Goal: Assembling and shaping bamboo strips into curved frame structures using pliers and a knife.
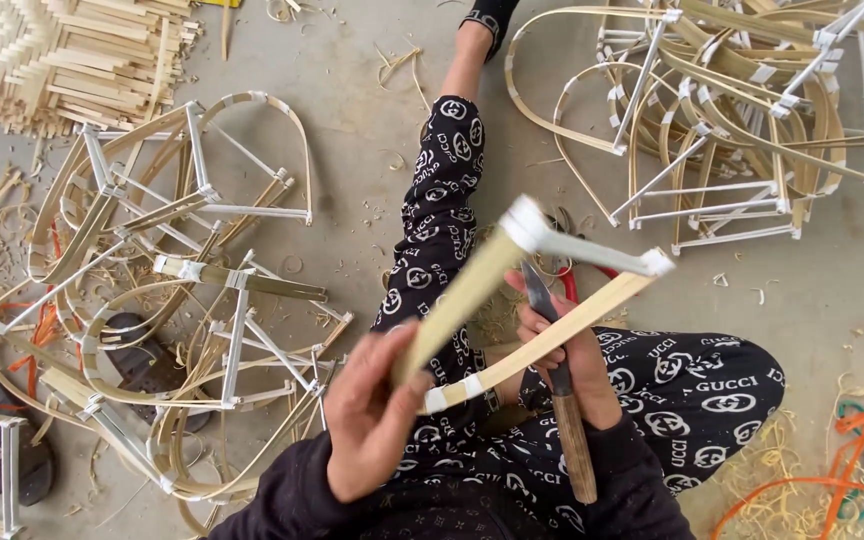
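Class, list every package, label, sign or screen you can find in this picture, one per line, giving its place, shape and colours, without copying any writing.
No packages, paper labels, signs or screens are in view.
Nearest thing: printed trousers, centre, black with repeated white lettering and ring-shaped marks.
White tape bands on the bamboo frame in the left hand are plain.

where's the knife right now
In the head view, low and right of centre: the knife is in the right hand, blade up behind the bamboo frame.
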